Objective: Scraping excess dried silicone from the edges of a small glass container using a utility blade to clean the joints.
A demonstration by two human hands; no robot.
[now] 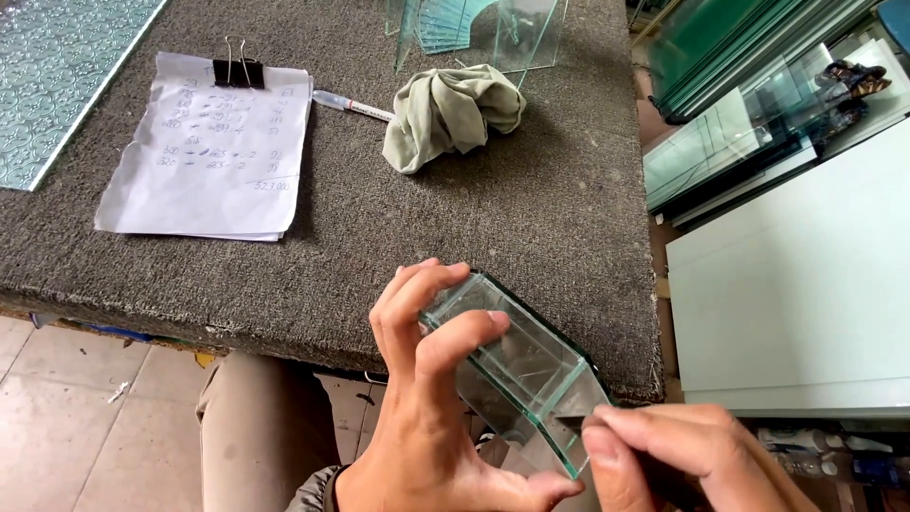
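Left hand (427, 379) pinched small glass box (517, 365) at worktop (284, 275) 5 o'clock edge, right hand (682, 450) pinching blade; best kept flat, strokes light.

A small open box of clear, green-edged glass panes (517, 365) was held tilted over the near edge of the grey carpeted table (379, 256), its open side turned up and leftward. The left hand (431, 417) cupped it from below, fingers curled over the rim. The right hand (678, 450) pinched its lower corner, off the table's edge.
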